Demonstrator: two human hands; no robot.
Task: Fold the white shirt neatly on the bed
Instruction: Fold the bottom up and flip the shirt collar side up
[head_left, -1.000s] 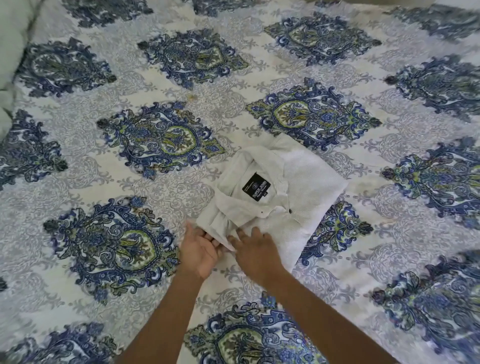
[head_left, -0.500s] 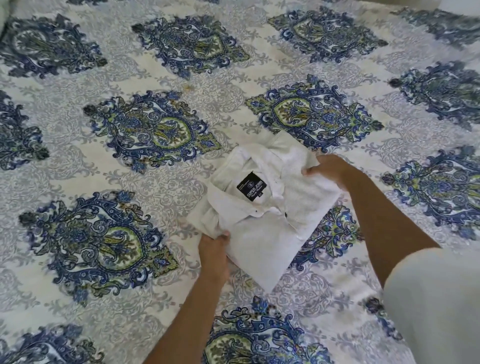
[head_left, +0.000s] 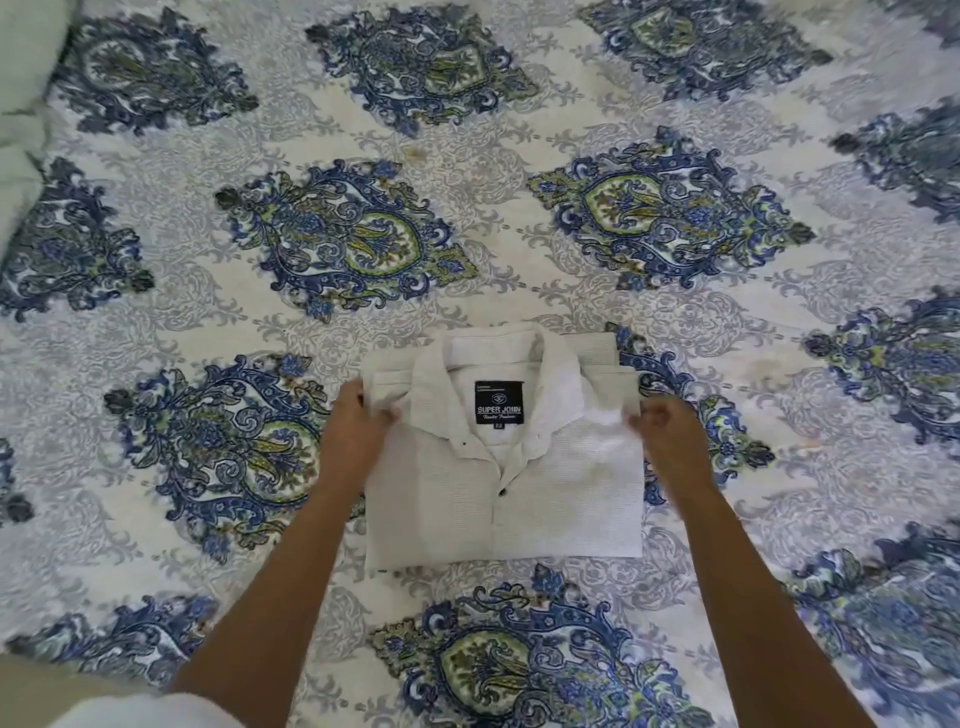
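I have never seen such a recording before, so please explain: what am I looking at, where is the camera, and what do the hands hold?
There is no machine here. A person wears one camera on the head, and it looks forward and down, so you see their own arms. On the bedspread, printed with blue and green ornaments, lies a folded white shirt, collar up, with a black label showing. The left hand grips the shirt's left edge and the right hand its right edge, near the shoulders. Both hands look slightly blurred.

Bright, soft and even, with almost no shadows or glare. Blurred and stretched near the edges; sharper in the centre.
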